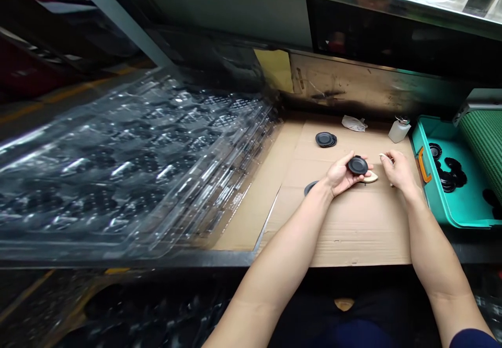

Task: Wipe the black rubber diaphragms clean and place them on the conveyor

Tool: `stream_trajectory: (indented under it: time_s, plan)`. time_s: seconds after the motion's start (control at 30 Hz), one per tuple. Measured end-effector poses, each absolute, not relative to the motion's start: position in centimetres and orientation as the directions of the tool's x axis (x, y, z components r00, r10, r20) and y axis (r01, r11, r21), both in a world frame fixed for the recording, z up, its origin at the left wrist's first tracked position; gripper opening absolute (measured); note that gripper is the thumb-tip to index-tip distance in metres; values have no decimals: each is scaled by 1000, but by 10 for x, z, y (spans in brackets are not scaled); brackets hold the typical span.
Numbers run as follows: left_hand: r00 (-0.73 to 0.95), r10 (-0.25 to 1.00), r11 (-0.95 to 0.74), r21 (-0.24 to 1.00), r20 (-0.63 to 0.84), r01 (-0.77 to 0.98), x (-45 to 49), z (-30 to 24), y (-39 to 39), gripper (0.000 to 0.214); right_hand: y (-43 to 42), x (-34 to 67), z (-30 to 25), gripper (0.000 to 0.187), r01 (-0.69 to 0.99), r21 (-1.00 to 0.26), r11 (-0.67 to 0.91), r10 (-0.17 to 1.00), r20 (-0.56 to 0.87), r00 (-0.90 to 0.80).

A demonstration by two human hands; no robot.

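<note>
From here I see clear plastic blister trays [129,165] stacked across the left of the frame; at right, a white pump bottle [399,131] on cardboard [353,238] beside a teal plastic crate [463,206].

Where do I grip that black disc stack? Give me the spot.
Probably the rim: come straight down from above and pinch opposite edges of the stack with the fingers. It lies flat on the cardboard, so the underside is out of reach, and its round edge stands clear of other things.
</note>
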State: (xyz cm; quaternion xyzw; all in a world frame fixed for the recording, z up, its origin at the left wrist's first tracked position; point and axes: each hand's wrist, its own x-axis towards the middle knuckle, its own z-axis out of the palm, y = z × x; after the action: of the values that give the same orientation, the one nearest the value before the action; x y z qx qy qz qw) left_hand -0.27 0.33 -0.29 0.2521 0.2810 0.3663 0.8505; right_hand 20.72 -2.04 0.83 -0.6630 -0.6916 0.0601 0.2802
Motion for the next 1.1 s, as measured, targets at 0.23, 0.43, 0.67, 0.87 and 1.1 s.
stream_trajectory:
  time_s: [0.23,0.43,0.67,0.87,1.1]
  plan:
    - [575,663,701,667,-479,-252,3,-3,0,76,-28,180,12,24,793,-518,322,920,369,-133]
    - [516,712,637,747,-476,-190,7,0,-3,81,-33,170,16,22,841,-452,299,948,245,-205]
    - [418,830,450,886,-369,-111,17,-8,-15,75,-30,175,17,23,872,-391,296,954,175,-245]
    - [418,845,412,904,-333,-112,18,-13,-15,70,-28,174,15,26,877,-339,340,936,208,-283]
    - [371,880,321,947,-297,-5,18,-11,-18,79,-33,171,16,24,922,-233,311,948,149,-282]
